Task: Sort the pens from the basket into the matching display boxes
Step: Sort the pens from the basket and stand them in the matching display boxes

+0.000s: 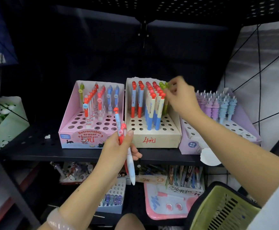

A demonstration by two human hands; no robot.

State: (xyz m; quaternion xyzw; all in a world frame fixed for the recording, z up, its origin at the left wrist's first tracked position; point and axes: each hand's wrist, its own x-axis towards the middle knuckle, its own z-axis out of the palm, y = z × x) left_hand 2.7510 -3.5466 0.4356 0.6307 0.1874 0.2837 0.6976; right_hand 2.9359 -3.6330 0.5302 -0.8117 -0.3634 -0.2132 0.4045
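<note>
A black shelf (pixel 36 143) carries three display boxes side by side: a pink box (pixel 72 113), a cream box (pixel 153 138) marked in red, and a lilac box (pixel 191 143). A green basket (pixel 218 209) hangs at lower right by the person's arm. The right hand (pixel 181 98) reaches to the cream box's back right corner, fingers (pixel 170 92) pinching at a green-topped pen (pixel 165 103) among the slots; motion blur hides whether it is seated. The left hand (pixel 117 146) grips a bundle of pens (pixel 123 143), red and blue, upright before the boxes. Placing appears under way; next, seemingly, drawing one pen from the bundle and matching it to a box.
</note>
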